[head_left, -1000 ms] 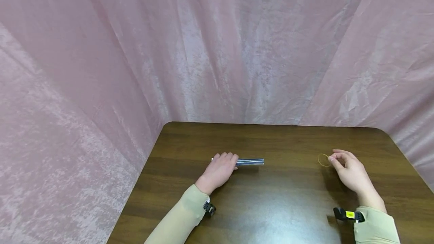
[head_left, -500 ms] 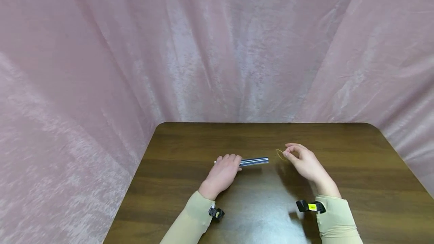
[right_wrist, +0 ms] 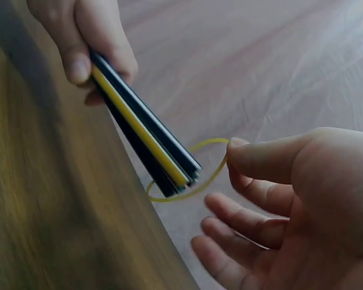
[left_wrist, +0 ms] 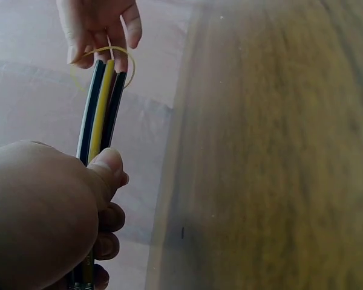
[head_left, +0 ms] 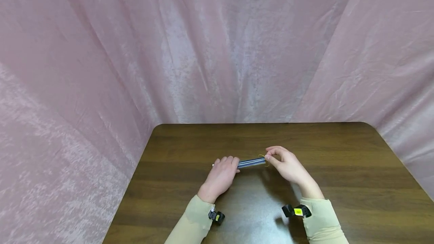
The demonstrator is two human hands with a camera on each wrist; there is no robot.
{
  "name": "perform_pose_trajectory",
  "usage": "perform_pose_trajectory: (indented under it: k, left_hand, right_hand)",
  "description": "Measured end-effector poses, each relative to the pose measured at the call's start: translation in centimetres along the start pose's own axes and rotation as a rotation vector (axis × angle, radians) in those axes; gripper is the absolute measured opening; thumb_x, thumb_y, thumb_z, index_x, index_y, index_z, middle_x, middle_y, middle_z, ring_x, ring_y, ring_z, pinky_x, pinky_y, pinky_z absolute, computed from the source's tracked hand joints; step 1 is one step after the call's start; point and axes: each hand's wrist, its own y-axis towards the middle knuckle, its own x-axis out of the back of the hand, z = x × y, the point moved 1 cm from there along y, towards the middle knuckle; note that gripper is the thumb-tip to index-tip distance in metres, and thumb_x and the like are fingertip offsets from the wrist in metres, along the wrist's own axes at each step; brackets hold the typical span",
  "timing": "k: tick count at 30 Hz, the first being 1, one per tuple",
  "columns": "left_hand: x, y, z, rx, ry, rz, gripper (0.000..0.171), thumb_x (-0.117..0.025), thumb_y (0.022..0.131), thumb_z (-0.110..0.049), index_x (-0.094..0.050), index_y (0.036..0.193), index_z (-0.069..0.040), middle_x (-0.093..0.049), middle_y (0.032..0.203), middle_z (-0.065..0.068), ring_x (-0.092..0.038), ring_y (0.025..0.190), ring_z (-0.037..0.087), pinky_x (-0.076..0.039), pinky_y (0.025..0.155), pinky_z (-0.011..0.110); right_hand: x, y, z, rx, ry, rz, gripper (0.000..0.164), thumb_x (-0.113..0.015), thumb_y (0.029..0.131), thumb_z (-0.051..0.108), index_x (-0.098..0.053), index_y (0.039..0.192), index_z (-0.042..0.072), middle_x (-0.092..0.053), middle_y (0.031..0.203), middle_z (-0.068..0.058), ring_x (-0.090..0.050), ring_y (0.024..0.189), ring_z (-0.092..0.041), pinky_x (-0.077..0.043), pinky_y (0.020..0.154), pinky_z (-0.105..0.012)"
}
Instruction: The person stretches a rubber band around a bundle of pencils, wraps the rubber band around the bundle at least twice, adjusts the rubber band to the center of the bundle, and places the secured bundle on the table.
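Observation:
My left hand (head_left: 219,178) grips a small bundle of dark and yellow pencils (right_wrist: 146,130), holding it above the table with the far ends pointing right. In the left wrist view, the fingers curl round the lower part of the pencils (left_wrist: 100,118) and the thumb lies along them. A thin yellow rubber band (right_wrist: 220,169) is pinched between thumb and index finger of my right hand (head_left: 288,167). The band forms a loop round the free ends of the pencils. The right hand's other fingers are loosely spread beside those ends.
Both hands are over a brown wooden table (head_left: 346,183) with rounded far corners. Pink velvet curtain (head_left: 203,55) hangs behind and to the sides of it. A small black camera (head_left: 296,211) is strapped to the right wrist, and another (head_left: 216,217) to the left.
My right hand has come left with the rubber band, from well apart to the pencils' ends, where the loop now encircles them. The left hand keeps its grip almost in place.

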Motion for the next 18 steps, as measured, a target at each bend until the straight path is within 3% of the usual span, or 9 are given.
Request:
perform_pose_trajectory:
  k: [8,18]
  left_hand:
    - [-0.3,-0.3,0.2,0.034,-0.037,0.018,0.019,-0.067,0.107,-0.029,-0.063,0.115,-0.013,-0.063,0.098,-0.001,-0.059,0.087,0.019,-0.042,0.073,0.032]
    - [-0.1,-0.1,0.9,0.045,0.031,-0.059,0.022,-0.069,0.106,-0.03,-0.063,0.115,-0.011,-0.063,0.097,0.001,-0.06,0.086,0.021,-0.042,0.071,0.035]
  right_hand:
    - [-0.6,-0.5,0.4,0.03,0.06,-0.02,0.008,-0.074,0.104,0.018,-0.075,0.098,0.013,-0.064,0.117,-0.005,-0.06,0.107,-0.024,-0.049,0.081,-0.032]
    - [-1.5,-0.7,0.3,0.079,0.087,-0.027,0.004,-0.075,0.102,0.017,-0.075,0.099,0.014,-0.067,0.11,0.001,-0.06,0.095,-0.013,-0.049,0.076,-0.028]
